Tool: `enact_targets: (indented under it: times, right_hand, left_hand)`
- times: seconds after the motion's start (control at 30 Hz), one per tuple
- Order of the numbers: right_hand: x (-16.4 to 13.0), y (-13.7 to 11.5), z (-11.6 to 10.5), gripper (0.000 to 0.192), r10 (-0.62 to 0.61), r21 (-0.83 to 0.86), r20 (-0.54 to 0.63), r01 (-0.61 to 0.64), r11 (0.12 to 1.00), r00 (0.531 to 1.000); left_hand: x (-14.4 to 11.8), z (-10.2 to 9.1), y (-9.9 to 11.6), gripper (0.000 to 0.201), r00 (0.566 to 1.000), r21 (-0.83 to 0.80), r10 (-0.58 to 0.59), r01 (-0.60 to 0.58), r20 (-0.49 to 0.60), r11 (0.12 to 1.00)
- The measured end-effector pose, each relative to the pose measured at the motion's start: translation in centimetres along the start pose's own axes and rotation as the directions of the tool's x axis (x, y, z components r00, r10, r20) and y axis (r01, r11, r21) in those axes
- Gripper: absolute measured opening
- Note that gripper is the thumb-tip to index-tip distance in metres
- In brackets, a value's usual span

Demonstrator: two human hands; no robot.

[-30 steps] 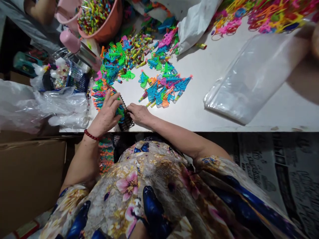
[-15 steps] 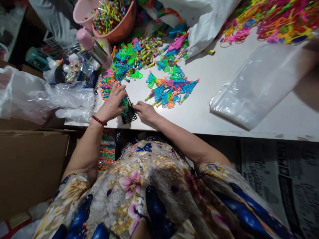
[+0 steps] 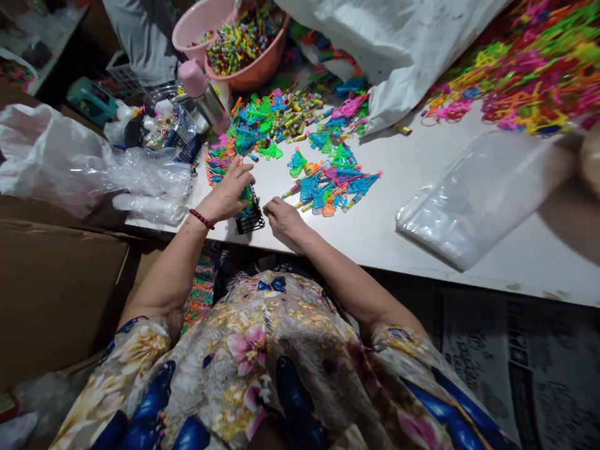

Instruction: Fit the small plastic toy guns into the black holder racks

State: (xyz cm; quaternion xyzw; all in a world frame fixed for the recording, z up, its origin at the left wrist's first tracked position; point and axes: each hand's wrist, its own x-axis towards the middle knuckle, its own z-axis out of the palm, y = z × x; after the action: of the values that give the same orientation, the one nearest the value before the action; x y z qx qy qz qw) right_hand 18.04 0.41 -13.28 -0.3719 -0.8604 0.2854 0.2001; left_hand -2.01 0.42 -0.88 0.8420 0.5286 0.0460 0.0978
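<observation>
In the head view, the left hand (image 3: pixel 228 195) curled over the top of a small black basket (image 3: pixel 250 218) at the near edge of the white table (image 3: pixel 422 187), gripping green toys inside. The right hand (image 3: pixel 281 219), fingers loosely bent, rested just right of it, near a pile of toy pistols (image 3: pixel 330 184).

We see an orange bowl (image 3: pixel 253 69) at the table's (image 3: pixel 422 206) far edge, a clear bag (image 3: pixel 478 200) near its front edge, a box (image 3: pixel 51 287) beside it.
</observation>
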Motion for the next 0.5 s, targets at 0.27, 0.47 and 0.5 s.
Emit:
enact_targets:
  times: [0.27, 0.47, 0.5]
  right_hand:
    - [-0.3, 0.8, -3.2, 0.044, 0.153, -0.169, -0.04, -0.157, 0.973, 0.987]
    - [0.8, 1.5, -4.1, 0.036, 0.294, -0.332, -0.046, -0.292, 0.897, 0.955]
    - [0.8, 1.6, -4.1, 0.036, 0.296, -0.338, -0.062, -0.299, 0.892, 0.953]
  left_hand:
    - [0.0, 0.1, 0.2, 0.043, 0.999, -0.016, 0.012, -0.013, -0.031, 1.0]
    - [0.3, 0.4, 0.4, 0.041, 0.999, -0.033, -0.013, 0.012, -0.032, 0.999]
    - [0.3, 0.5, 0.4, 0.041, 0.999, -0.036, -0.019, 0.018, -0.031, 0.999]
